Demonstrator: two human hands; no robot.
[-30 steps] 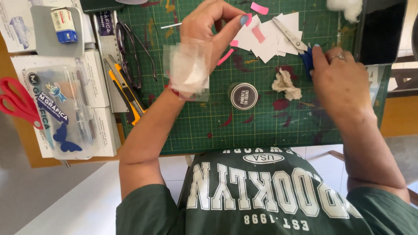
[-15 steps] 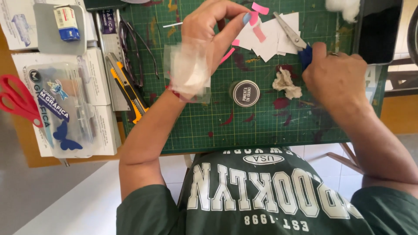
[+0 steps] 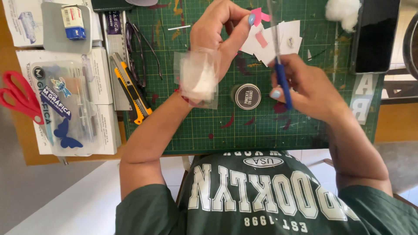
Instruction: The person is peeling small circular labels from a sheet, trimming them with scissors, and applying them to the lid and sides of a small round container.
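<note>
My left hand (image 3: pixel 217 35) is raised over a green cutting mat (image 3: pixel 261 130) and pinches a small pink paper piece (image 3: pixel 257 16) between thumb and fingers. A clear plastic sachet with white filling (image 3: pixel 198 78) hangs at that wrist. My right hand (image 3: pixel 309 87) grips blue-handled scissors (image 3: pixel 283 82), whose blades point away from me, close beside the pink piece. Under both hands lie white paper scraps (image 3: pixel 287 39) with a pink bit on them. A small round black tin (image 3: pixel 247 96) sits on the mat between my wrists.
A yellow utility knife (image 3: pixel 130 87) and glasses (image 3: pixel 141 52) lie at the mat's left edge. Further left are a clear plastic case (image 3: pixel 65 109) and red scissors (image 3: pixel 19 98). A dark phone (image 3: pixel 375 35) and a cotton tuft (image 3: pixel 344 11) sit at the far right.
My right hand lifted the blue-handled scissors off the mat and swung them left, bringing the blades up beside the pink piece. My left hand stayed raised with only a slight shift.
</note>
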